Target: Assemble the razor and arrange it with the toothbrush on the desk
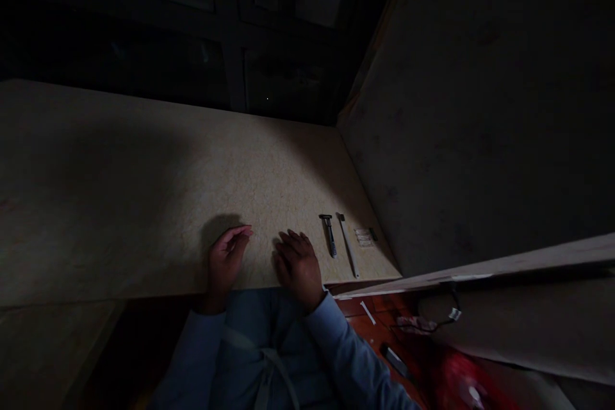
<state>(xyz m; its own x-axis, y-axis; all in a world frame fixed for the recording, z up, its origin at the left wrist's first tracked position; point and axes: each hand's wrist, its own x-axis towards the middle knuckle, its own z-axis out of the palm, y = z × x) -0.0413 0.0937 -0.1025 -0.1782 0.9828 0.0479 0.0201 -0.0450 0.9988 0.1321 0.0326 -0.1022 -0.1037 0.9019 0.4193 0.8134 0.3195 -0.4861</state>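
My left hand is just over the front part of the pale tabletop, thumb and fingertips drawn together in a pinch. Whether anything small lies between them I cannot make out. To its right, my right hand is palm down with fingers apart and holds nothing. A razor with a dark handle lies right of this hand, its head pointing away from me. Beside the razor rests a toothbrush with a pale handle and dark bristles. Neither hand touches them.
Right of the toothbrush lie a small pale flat packet and a small dark object. A wall bounds the table on the right. Dark window panes stand behind. On the reddish floor are a white strip and a red bag.
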